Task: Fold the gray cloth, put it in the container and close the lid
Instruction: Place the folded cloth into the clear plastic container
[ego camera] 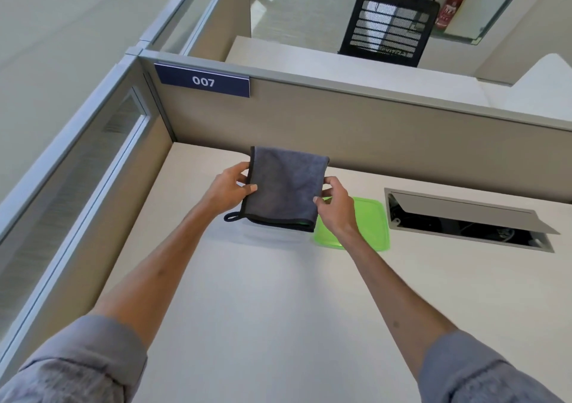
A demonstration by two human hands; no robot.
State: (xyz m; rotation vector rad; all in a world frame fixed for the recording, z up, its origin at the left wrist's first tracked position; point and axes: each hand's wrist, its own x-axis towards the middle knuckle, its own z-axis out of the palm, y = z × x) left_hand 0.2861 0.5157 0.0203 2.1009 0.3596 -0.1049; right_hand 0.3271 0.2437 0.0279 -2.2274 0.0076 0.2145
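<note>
The gray cloth (pixel 286 189), folded into a small square with a black hem and a loop at its lower left corner, is held above the desk. My left hand (pixel 229 187) pinches its left edge and my right hand (pixel 335 206) pinches its right edge. A green lid (pixel 371 226) lies flat on the desk right of the cloth, partly behind my right hand. A faint clear shape under the cloth may be the container; I cannot tell for sure.
The white desk (pixel 278 294) is boxed in by beige partition walls (pixel 371 136) at the back and left. An open cable hatch (pixel 467 220) with a raised flap is set into the desk at the right.
</note>
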